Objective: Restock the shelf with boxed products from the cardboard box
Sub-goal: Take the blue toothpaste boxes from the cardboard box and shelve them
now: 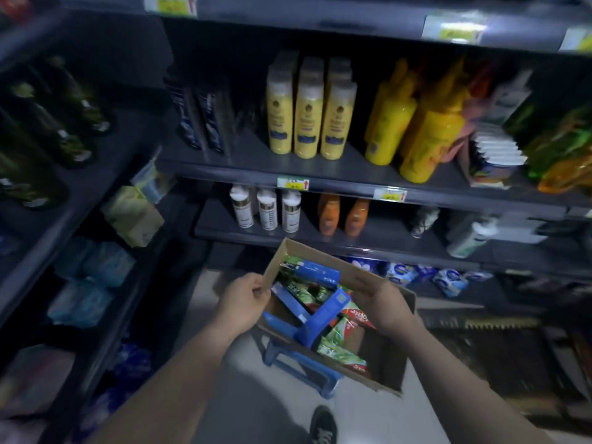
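Both hands clamp the open cardboard box (277,261): the left hand (246,302) curls over its left wall, and the right hand (389,307) grips the far right rim. Blue and green-red toothpaste cartons (320,318) lie jumbled inside. The box is below the dark shelf (320,174) of yellow bottles (309,123), perhaps resting on a blue plastic stool (326,384); blur hides any contact.

yellow bottles (309,123), orange bottles (329,214), blue stool (325,384), dark shoe (323,426)
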`<state>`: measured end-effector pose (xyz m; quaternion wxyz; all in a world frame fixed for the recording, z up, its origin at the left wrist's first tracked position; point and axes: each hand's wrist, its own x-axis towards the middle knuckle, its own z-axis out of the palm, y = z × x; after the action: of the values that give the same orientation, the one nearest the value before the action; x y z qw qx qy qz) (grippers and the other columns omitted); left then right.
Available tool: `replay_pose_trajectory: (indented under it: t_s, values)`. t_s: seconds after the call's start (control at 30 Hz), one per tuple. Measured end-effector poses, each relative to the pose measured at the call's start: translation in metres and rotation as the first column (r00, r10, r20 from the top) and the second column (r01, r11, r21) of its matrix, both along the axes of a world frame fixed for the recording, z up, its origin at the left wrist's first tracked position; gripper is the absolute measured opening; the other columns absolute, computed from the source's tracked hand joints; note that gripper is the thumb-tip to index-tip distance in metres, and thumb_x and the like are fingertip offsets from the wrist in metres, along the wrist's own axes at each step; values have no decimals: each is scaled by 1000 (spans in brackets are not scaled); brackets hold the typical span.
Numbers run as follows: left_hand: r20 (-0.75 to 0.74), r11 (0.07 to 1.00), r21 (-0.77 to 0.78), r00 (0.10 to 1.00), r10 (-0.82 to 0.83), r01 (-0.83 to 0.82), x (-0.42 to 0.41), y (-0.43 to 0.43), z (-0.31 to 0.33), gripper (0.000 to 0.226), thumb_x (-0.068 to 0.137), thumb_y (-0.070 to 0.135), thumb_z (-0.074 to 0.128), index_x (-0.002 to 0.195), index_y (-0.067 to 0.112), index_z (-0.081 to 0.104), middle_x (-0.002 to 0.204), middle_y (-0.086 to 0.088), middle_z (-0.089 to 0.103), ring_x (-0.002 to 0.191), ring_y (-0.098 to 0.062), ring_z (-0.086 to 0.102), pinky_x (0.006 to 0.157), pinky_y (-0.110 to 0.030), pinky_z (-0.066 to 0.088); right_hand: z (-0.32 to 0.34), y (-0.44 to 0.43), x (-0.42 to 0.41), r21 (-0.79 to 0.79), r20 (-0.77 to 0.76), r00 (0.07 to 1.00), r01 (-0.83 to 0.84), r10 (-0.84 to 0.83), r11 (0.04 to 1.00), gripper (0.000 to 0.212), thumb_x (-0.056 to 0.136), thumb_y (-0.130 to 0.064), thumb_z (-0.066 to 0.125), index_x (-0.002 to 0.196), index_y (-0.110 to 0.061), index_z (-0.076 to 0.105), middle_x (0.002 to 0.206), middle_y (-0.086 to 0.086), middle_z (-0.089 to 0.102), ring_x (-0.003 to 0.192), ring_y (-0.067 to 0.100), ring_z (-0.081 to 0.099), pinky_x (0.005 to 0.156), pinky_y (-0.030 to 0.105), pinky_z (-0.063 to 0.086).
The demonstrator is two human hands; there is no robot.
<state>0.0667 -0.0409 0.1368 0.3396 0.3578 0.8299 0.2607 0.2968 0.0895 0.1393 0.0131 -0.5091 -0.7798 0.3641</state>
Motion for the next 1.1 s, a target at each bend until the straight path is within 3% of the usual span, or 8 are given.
replay_pose_trajectory:
  t_s: [0.27, 0.43, 0.63, 0.73, 0.77, 0.87, 1.03, 1.1]
  values:
    - [43, 988, -151, 999, 14, -8, 32, 62, -74, 26, 88, 13, 61, 110, 0, 64, 110, -16, 68, 103, -29, 63, 90, -36, 48, -74, 50, 17, -109, 102, 995, 4, 7, 994, 44, 90, -17, 64, 133, -13, 56, 129, 8, 62, 117, 26, 59, 94, 28, 42]
    - [56, 955, -284, 996, -74, 87, 39, 84, -128, 18, 90, 11, 60, 106, 7, 64, 102, -15, 66, 86, -17, 53, 66, -23, 32, -131, 69, 18, -223, 118, 990, 96, -70, 970, 48, 94, -18, 60, 140, -16, 48, 129, 10, 61, 109, 27, 62, 86, 29, 45]
    - [124, 890, -406, 977, -171, 207, 32, 104, -203, 24, 90, 14, 58, 112, 4, 62, 118, -14, 63, 109, -25, 58, 86, -29, 45, -205, 94, 5, -276, 106, 983, 173, -149, 945, 53, 94, -24, 61, 143, -18, 43, 136, 7, 56, 104, 23, 61, 78, 24, 42]
    - [155, 859, -444, 966, -208, 256, 35, 110, -234, 26, 93, 16, 53, 112, 0, 63, 115, -15, 63, 108, -27, 58, 92, -36, 45, -241, 102, -6, -296, 82, 982, 188, -171, 937, 46, 93, -28, 60, 138, -21, 49, 118, 11, 64, 87, 25, 64, 66, 27, 46]
    - [159, 857, -448, 966, -203, 254, 36, 111, -244, 27, 94, 17, 53, 112, 1, 63, 114, -13, 64, 108, -27, 58, 89, -35, 45, -252, 104, -10, -291, 68, 986, 168, -155, 942, 44, 94, -29, 59, 136, -22, 50, 118, 12, 64, 85, 25, 63, 66, 28, 47]
    - [182, 839, -483, 966, -186, 253, 38, 112, -268, 27, 97, 18, 47, 114, 2, 61, 112, -13, 62, 107, -26, 58, 84, -31, 42, -282, 106, -17, -316, 66, 992, 122, -106, 941, 47, 96, -34, 54, 141, -21, 46, 132, 10, 56, 114, 28, 57, 89, 30, 45]
    - [185, 827, -522, 974, -132, 211, 33, 109, -286, 30, 100, 18, 43, 121, 4, 58, 122, -14, 59, 112, -26, 54, 90, -33, 42, -300, 110, -10, -568, -135, 906, 260, -400, 781, 43, 86, -21, 72, 126, -10, 59, 111, 1, 60, 97, 14, 57, 90, 39, 49]
    - [186, 826, -538, 979, -78, 168, 32, 107, -288, 31, 101, 19, 41, 121, 3, 58, 123, -15, 58, 112, -27, 54, 87, -32, 41, -294, 110, 0, -648, -187, 853, 266, -488, 713, 31, 87, -8, 68, 117, -3, 60, 97, 1, 66, 82, 9, 61, 77, 28, 53]
